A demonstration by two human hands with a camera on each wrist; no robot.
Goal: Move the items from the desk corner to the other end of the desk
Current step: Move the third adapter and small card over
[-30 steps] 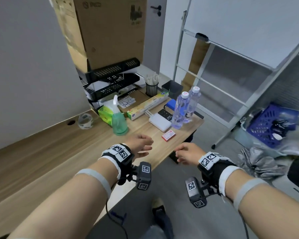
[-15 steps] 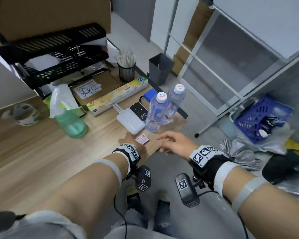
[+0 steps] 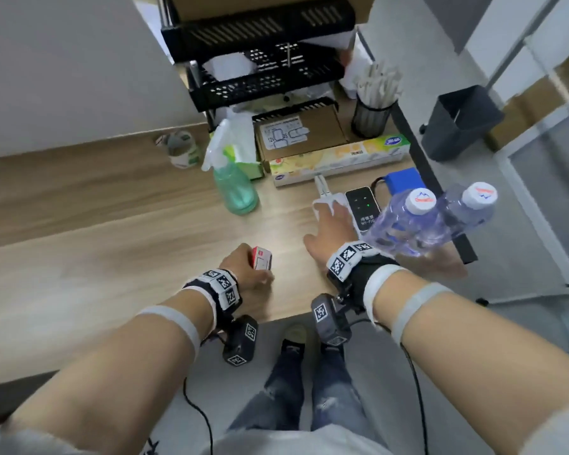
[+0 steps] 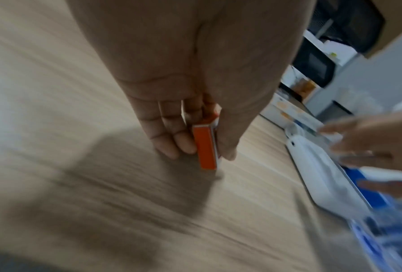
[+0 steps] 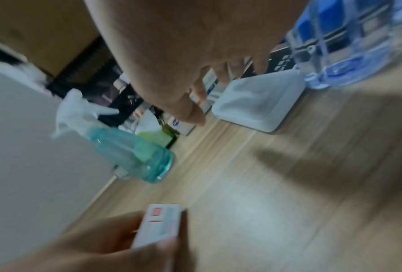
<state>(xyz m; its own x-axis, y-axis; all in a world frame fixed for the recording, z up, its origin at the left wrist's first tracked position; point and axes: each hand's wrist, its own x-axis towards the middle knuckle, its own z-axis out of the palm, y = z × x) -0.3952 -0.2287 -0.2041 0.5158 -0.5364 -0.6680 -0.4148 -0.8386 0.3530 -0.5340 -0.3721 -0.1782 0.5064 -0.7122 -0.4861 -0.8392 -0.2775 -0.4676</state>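
My left hand (image 3: 256, 270) pinches a small red and white box (image 3: 262, 261) between thumb and fingers, holding it on edge low over the wooden desk (image 3: 112, 244); in the left wrist view the small box (image 4: 206, 147) shows its orange side. My right hand (image 3: 324, 221) is open, its fingers spread over a flat white device (image 3: 319, 202) without closing on it. The white device (image 5: 258, 103) lies just beyond the fingertips (image 5: 193, 114) in the right wrist view. Two clear water bottles (image 3: 418, 218) stand to the right of that hand at the desk corner.
A green spray bottle (image 3: 234, 188), a black wifi device (image 3: 362, 205), a blue box (image 3: 404, 178), a long film box (image 3: 339, 159) and a cardboard box (image 3: 299, 133) crowd the corner. Behind stand a black tray rack (image 3: 260, 60), a pen cup (image 3: 373, 106) and a tape roll (image 3: 181, 149). A dark bin (image 3: 460, 119) is on the floor.
My left hand has taken hold of the small red and white box and tipped it on edge. My right hand has moved forward over the white device. The view has tilted down.
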